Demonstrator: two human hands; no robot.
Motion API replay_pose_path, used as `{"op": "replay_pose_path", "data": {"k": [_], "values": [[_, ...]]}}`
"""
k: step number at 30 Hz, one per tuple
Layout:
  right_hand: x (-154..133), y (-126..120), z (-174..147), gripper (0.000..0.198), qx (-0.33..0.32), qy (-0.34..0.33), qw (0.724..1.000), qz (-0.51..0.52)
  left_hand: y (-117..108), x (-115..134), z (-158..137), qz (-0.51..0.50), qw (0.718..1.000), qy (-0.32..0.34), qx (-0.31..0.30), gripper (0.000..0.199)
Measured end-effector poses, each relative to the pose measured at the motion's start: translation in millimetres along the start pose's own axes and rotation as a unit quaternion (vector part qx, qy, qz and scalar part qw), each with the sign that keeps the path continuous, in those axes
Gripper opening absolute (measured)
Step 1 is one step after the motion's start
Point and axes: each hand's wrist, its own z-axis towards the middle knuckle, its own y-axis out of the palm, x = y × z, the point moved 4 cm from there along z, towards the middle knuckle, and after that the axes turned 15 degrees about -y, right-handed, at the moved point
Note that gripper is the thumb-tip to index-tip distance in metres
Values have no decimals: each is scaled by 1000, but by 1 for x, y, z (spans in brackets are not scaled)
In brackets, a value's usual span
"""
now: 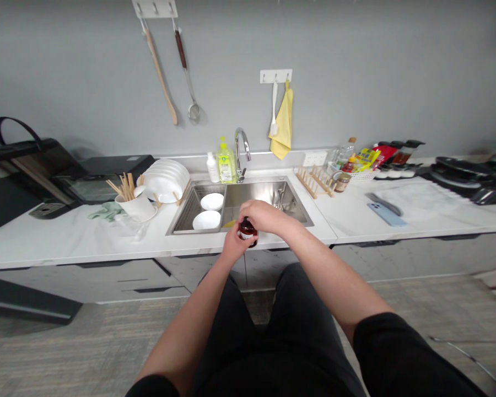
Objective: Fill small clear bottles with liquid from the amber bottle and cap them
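Note:
A dark brown bottle (248, 232) with a white label is held at the front edge of the sink (259, 194). My left hand (233, 242) is wrapped round its side. My right hand (259, 215) closes over the bottle's top from above, and its fingers hide most of the cap. Behind the bottle, two white bowls, a rear one (212, 201) and a front one (206, 220), sit in the drain basket (190, 207) on the sink's left side. A bit of something yellow (230, 224) shows in the basin beside my hands.
A chrome faucet (242, 149), a green soap bottle (225, 163) and a white bottle (212, 167) stand behind the sink. To the left are stacked white plates (164, 179) and a chopstick holder (136, 207). On the right lie a wooden rack (315, 182) and a blue phone (386, 214).

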Motion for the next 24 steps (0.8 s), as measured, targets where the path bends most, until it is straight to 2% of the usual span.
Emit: {"op": "replay_pose_path", "data": {"k": [3,6,8,11,13,14,16,18,24], "values": [[-1,-21,-11,35,107,0,994,24,0,-1,0,-5,1000,10,-3,88],[18,-36,-54,22,272,57,957,80,1,-4,0,-12,1000,0,-7,90],[43,-32,-104,25,390,132,902,128,1,-6,0,-11,1000,-7,-9,89],[84,-8,-200,48,528,295,785,136,1,-8,1,-10,1000,-8,-6,89],[103,12,-259,57,555,411,714,111,1,-9,1,-6,1000,-13,-4,89],[109,20,-283,58,557,437,699,99,0,-9,2,-4,1000,-17,-2,88],[118,30,-317,57,555,463,686,80,0,-9,2,0,1000,-20,-2,88],[125,34,-336,53,542,478,688,66,0,-8,1,-1,1000,-20,-4,88],[159,35,-349,32,464,505,727,44,-1,-6,0,2,999,-32,-1,93]]}}
